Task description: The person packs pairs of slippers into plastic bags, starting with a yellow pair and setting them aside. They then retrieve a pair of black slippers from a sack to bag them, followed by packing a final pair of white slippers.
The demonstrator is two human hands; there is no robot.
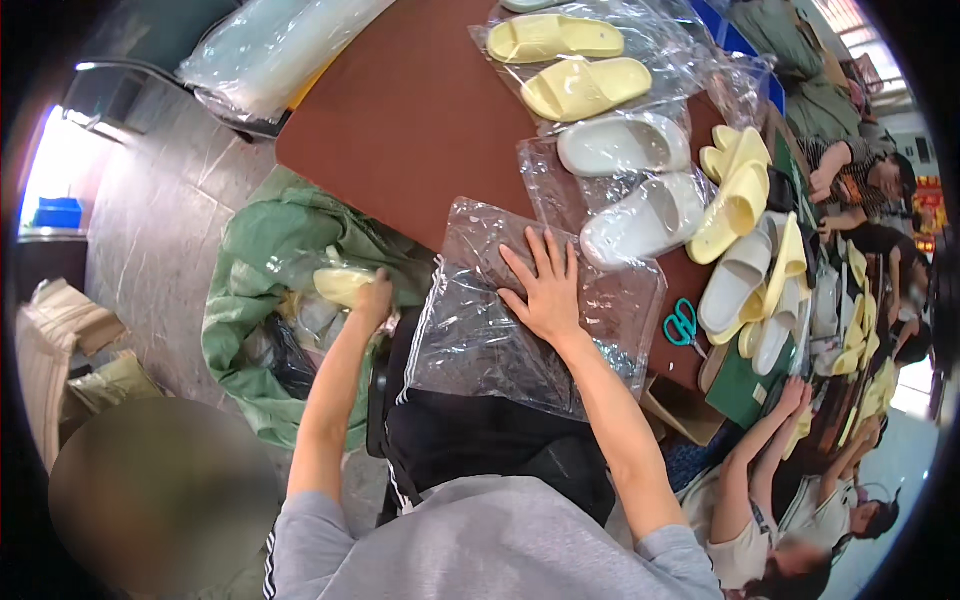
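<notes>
My left hand [374, 302] is closed on a pale yellow slipper [341, 287] in clear plastic, held over the mouth of a green woven sack [236, 320] to my left. Inside the sack, plastic-wrapped things show, too jumbled to tell apart. With fingers spread, my right hand [548, 295] lies flat on a clear plastic bag [490, 345] that hangs over the table edge onto my lap. Beyond it, two white slippers [640, 220] rest on another clear bag. Two more yellow slippers [585, 88] lie on clear plastic farther away.
The brown table [400, 110] stretches ahead. Teal-handled scissors [682, 324] lie to the right, near a pile of yellow and white slippers [738, 205]. A clear plastic roll [275, 50] is at the far left. Co-workers' hands [793, 395] are at work on the right.
</notes>
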